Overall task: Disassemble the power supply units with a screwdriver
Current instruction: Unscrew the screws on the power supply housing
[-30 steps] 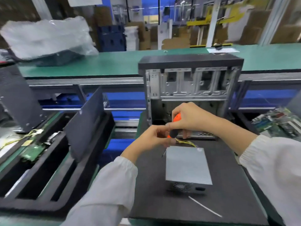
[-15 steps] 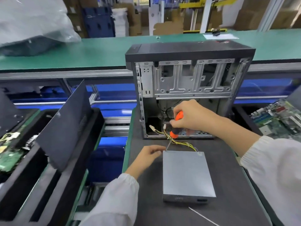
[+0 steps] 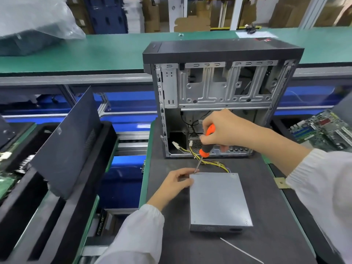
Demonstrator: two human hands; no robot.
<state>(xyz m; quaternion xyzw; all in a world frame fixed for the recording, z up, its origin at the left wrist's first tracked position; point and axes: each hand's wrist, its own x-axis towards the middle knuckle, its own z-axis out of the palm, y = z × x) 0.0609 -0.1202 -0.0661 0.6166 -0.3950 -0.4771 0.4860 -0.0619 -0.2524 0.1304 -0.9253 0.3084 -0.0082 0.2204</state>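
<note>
A grey metal power supply unit (image 3: 219, 199) lies flat on the dark mat (image 3: 266, 216) in front of me. Yellow wires (image 3: 215, 163) run from its far edge toward the open computer case (image 3: 219, 88). My right hand (image 3: 226, 128) grips an orange and black screwdriver (image 3: 205, 143), and its tip touches the unit's far left corner. My left hand (image 3: 176, 181) rests against that same corner, fingers pinched at the edge beside the tip.
A white cable tie (image 3: 241, 249) lies on the mat near me. A black side panel (image 3: 70, 143) leans in a black tray at left. Circuit boards (image 3: 323, 128) lie at right. Behind the case runs a green conveyor (image 3: 95, 52) with a plastic-wrapped item (image 3: 34, 21).
My left hand has dropped from the screwdriver to the unit's far left corner. The screwdriver tip has come down onto that corner. The view has tilted down and closer.
</note>
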